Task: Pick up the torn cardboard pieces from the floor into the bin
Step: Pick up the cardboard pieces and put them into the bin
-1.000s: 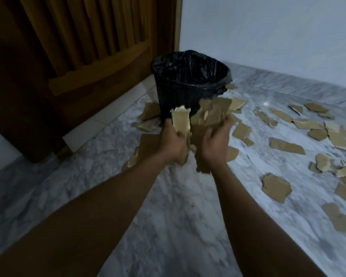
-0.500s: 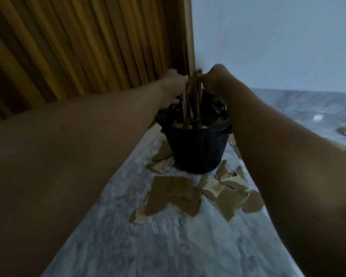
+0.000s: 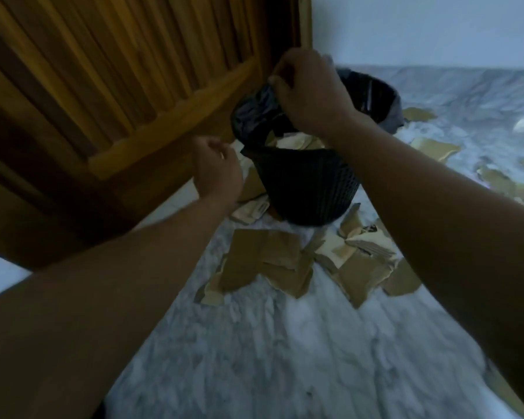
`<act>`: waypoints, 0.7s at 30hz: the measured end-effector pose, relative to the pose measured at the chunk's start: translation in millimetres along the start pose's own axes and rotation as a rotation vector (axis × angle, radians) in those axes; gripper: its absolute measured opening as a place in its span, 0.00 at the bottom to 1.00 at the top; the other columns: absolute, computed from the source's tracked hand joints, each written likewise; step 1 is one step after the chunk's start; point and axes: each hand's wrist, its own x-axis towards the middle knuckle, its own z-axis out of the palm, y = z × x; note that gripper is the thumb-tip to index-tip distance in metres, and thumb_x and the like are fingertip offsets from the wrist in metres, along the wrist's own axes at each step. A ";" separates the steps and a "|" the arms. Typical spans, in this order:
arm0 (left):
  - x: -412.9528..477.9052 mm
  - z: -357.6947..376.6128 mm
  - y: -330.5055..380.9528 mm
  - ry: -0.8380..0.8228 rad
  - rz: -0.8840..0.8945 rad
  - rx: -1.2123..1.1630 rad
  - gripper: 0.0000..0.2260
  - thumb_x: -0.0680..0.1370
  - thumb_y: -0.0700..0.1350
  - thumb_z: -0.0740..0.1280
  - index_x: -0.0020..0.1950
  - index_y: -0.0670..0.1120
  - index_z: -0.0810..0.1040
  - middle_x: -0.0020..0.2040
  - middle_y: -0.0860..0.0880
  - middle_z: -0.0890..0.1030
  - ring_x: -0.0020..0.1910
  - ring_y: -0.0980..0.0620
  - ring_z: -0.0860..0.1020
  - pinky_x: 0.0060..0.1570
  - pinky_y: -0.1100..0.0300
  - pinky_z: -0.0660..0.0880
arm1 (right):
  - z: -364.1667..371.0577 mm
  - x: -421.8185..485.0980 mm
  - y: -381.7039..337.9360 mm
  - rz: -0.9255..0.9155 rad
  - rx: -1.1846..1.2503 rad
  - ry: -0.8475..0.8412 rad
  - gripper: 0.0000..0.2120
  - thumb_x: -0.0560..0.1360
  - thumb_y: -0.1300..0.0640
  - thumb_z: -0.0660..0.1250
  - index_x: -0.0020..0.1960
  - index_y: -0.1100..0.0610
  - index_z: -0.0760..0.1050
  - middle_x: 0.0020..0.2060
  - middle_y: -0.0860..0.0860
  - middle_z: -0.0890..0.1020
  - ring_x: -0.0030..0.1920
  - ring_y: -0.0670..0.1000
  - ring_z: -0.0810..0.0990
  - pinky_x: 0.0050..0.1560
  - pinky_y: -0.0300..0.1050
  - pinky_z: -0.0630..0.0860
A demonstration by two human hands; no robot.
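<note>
My right hand (image 3: 307, 92) pinches the bin liner (image 3: 254, 113) at the bin (image 3: 309, 189) rim; my left hand (image 3: 217, 173) hangs loosely curled, empty, beside it. Torn cardboard pieces (image 3: 273, 261) lie before the bin: light, stiff, best lifted by edges, I judge.

Can't see most of the bin (image 3: 309, 189) opening, blocked by the right hand (image 3: 309, 92) and wrist. Only a sliver of cardboard inside the bin (image 3: 297, 142) visible. Left hand (image 3: 217, 173) fingers curled away, so grip unclear. Far cardboard pieces (image 3: 502, 182) smeared and cut off at the right edge.
</note>
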 end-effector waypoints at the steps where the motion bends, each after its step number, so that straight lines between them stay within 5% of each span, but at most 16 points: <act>1: -10.6 -4.8 -30.2 -0.106 -0.064 0.046 0.04 0.81 0.42 0.62 0.55 0.44 0.72 0.47 0.51 0.74 0.48 0.48 0.75 0.46 0.58 0.70 | 10.9 -4.9 -11.2 -0.057 -0.026 -0.026 0.04 0.81 0.53 0.61 0.50 0.51 0.73 0.41 0.45 0.74 0.35 0.38 0.69 0.32 0.26 0.63; 3: -30.8 -12.2 -92.0 -0.434 -0.150 0.210 0.03 0.79 0.43 0.65 0.53 0.46 0.75 0.50 0.49 0.77 0.53 0.45 0.77 0.50 0.58 0.72 | 40.3 -24.0 -25.1 -0.152 -0.094 -0.134 0.04 0.81 0.54 0.59 0.48 0.50 0.70 0.40 0.46 0.74 0.36 0.43 0.72 0.33 0.33 0.64; 6: -39.1 -8.3 -147.8 -0.867 -0.102 0.579 0.29 0.72 0.61 0.66 0.68 0.46 0.72 0.64 0.46 0.75 0.62 0.44 0.73 0.63 0.49 0.72 | 85.1 -72.0 -16.1 -0.124 -0.287 -0.440 0.07 0.82 0.56 0.57 0.50 0.53 0.73 0.41 0.51 0.77 0.38 0.51 0.76 0.33 0.42 0.67; 10: -17.8 8.0 -167.6 -0.981 -0.006 0.724 0.37 0.74 0.60 0.69 0.78 0.50 0.57 0.73 0.44 0.63 0.70 0.39 0.63 0.68 0.42 0.65 | 138.0 -141.8 26.5 0.087 -0.553 -0.808 0.13 0.82 0.58 0.55 0.62 0.59 0.73 0.57 0.58 0.77 0.52 0.58 0.79 0.47 0.51 0.77; 14: 10.3 26.5 -174.2 -1.218 0.209 0.892 0.49 0.72 0.57 0.74 0.80 0.50 0.43 0.79 0.44 0.53 0.76 0.37 0.54 0.73 0.41 0.57 | 174.1 -158.6 51.8 0.502 -0.369 -0.852 0.32 0.81 0.57 0.60 0.80 0.50 0.50 0.78 0.58 0.53 0.70 0.62 0.70 0.65 0.55 0.73; 16: 20.3 36.6 -172.7 -1.216 0.307 0.959 0.52 0.68 0.58 0.77 0.80 0.49 0.47 0.77 0.42 0.57 0.74 0.37 0.59 0.72 0.41 0.60 | 189.4 -159.2 58.3 0.652 -0.302 -0.861 0.39 0.79 0.56 0.65 0.81 0.48 0.44 0.79 0.57 0.49 0.74 0.62 0.65 0.69 0.57 0.69; 21: 28.4 59.3 -165.9 -1.214 0.337 1.070 0.50 0.65 0.56 0.80 0.78 0.48 0.55 0.73 0.42 0.63 0.72 0.37 0.61 0.71 0.40 0.57 | 207.7 -159.3 60.5 0.753 -0.402 -0.734 0.38 0.75 0.58 0.69 0.79 0.52 0.53 0.72 0.56 0.65 0.65 0.62 0.74 0.62 0.57 0.76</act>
